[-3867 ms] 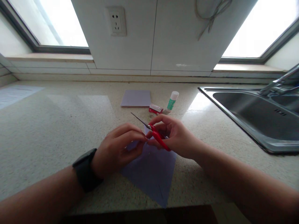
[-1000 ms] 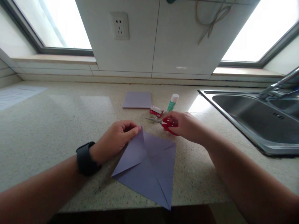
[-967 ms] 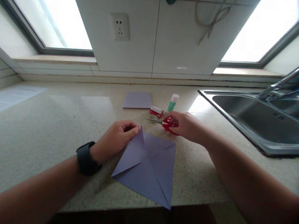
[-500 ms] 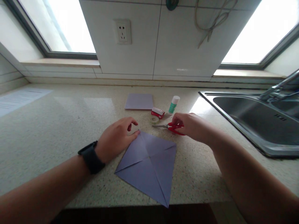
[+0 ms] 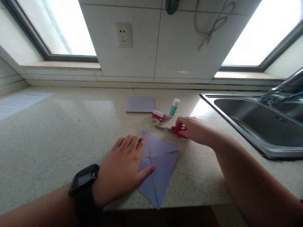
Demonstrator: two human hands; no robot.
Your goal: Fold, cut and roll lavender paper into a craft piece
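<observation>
Purple folded paper [image 5: 163,164] with crossing creases lies on the counter, one corner toward me. Across its left side rests my left hand [image 5: 126,165], palm down, thumb stretched over the paper and fingers extended along its upper left edge. That hand hides the paper's left corner. Just beyond the paper, my right hand [image 5: 194,129] grips the red handles of a pair of scissors [image 5: 177,130]. Their metal blades point left, close to a small roll of tape [image 5: 155,122]. Part of the handles is covered by my fingers.
A small red and white box [image 5: 158,115] lies behind the tape. Near it stands a green glue stick [image 5: 174,107] with a white cap. Farther back is a stack of purple paper [image 5: 140,104]. A steel sink [image 5: 258,126] is at right, a printed sheet [image 5: 21,101] at far left.
My left hand has moved from the paper's top corner down onto its left part and flattened there. The paper has turned slightly. My right hand stays at the scissors.
</observation>
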